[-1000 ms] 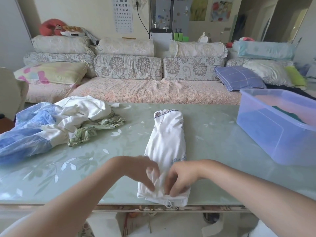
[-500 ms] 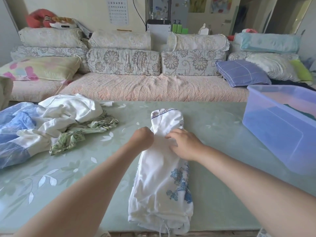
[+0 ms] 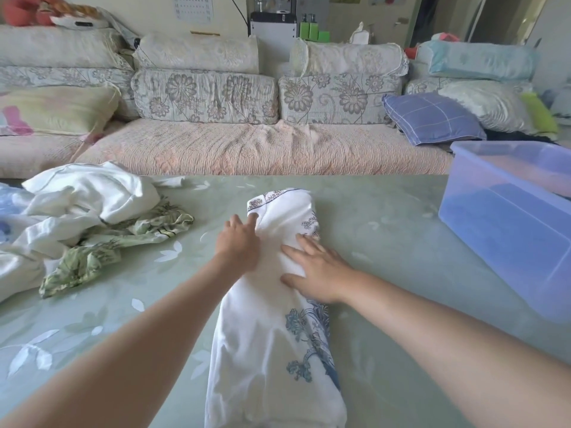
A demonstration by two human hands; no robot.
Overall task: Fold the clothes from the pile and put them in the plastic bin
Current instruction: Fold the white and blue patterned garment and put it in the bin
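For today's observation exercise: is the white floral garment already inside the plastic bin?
No, the white floral garment lies on the table, apart from the plastic bin.

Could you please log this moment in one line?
left hand presses white garment | right hand flat on it | plastic bin untouched

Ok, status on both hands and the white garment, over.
Left hand, right hand both pressing flat on white blue-flowered garment. Folded lengthwise, not yet binned. Nothing between it and translucent blue plastic bin.
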